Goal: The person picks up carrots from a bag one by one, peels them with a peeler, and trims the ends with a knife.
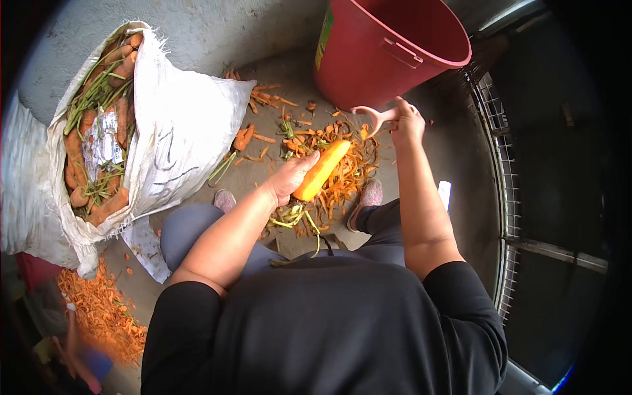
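My left hand (293, 178) is closed round the lower part of a peeled, bright yellow-orange carrot (324, 170), which slants up to the right. In my right hand (409, 125) is a pale pink peeler (375, 118), its forked head pointing left, apart from the carrot. Beneath the carrot, a heap of carrot peelings (352, 174) lies on the floor between my feet. Green stalks (293, 220) hang just below my left hand.
A white sack (181, 125) of unpeeled carrots (76, 161) leans at the left. Ahead stands a tall red bucket (388, 62). Wire mesh (507, 171) runs along the right. At lower left are more peelings (105, 309) and another person's arm (74, 336).
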`<action>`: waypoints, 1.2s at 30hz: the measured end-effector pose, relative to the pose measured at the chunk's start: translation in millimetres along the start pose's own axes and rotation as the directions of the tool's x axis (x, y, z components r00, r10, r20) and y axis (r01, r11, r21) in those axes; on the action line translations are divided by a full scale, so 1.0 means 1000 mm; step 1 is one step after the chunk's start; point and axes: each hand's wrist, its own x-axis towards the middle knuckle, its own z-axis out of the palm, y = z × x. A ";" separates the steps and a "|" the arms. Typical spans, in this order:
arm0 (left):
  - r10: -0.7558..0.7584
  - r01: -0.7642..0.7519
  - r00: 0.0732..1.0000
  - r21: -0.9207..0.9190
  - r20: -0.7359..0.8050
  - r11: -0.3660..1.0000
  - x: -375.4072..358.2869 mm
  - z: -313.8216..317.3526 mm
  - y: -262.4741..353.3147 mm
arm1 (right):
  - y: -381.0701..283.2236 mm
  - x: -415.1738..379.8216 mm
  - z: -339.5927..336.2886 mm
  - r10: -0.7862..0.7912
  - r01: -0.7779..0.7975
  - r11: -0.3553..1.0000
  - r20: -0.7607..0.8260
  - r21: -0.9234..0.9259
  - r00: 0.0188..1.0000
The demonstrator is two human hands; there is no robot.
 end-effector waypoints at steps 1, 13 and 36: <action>0.036 -0.035 0.999 0.036 -0.008 0.999 -0.004 0.001 0.005 | -0.016 -0.016 0.006 -0.010 -0.001 0.996 0.122 0.093 0.992; 0.124 -0.132 0.986 0.072 0.110 0.989 -0.005 0.000 0.013 | 0.002 -0.075 0.008 -0.191 0.229 0.938 0.166 -0.258 0.968; 0.742 -0.126 0.668 0.973 -0.060 0.192 -0.005 0.011 0.006 | -0.090 -0.239 -0.187 0.155 0.003 0.171 0.030 -0.985 0.987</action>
